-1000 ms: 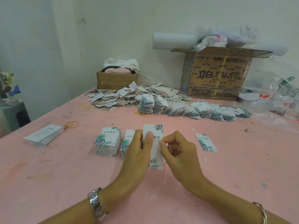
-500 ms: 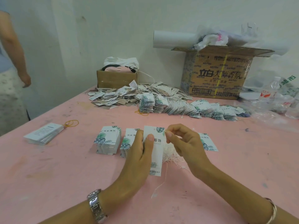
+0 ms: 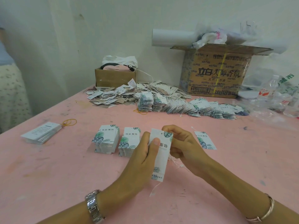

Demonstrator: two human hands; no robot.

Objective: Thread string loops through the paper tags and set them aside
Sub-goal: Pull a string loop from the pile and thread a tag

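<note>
The left hand (image 3: 144, 152) grips a long white paper tag with green leaf print (image 3: 160, 159), thumb pressed flat on the printed face and fingers behind. That seems meant to hold the card stiff and turned to the eyes, so that the small punched hole (image 3: 161, 134) can be worked. The right hand (image 3: 182, 143) is curled at the tag's top corner, fingertips bunched by the hole. Whether they pinch string or card edge I cannot tell. The tag is held over the pink counter (image 3: 64, 175), about midway along its near edge. Its long axis runs from the near edge toward the far edge, leaning a little. The hole end points away and up, and a thin white string (image 3: 155, 189) trails from the near end. A tangle of loose white strings (image 3: 175, 160) lies under the right hand, likely kept within reach. Two stacks of leaf-print tags (image 3: 106, 139) stand just beside the left hand. One strung tag (image 3: 204, 140) lies alone toward the right edge, probably set aside as done.
</note>
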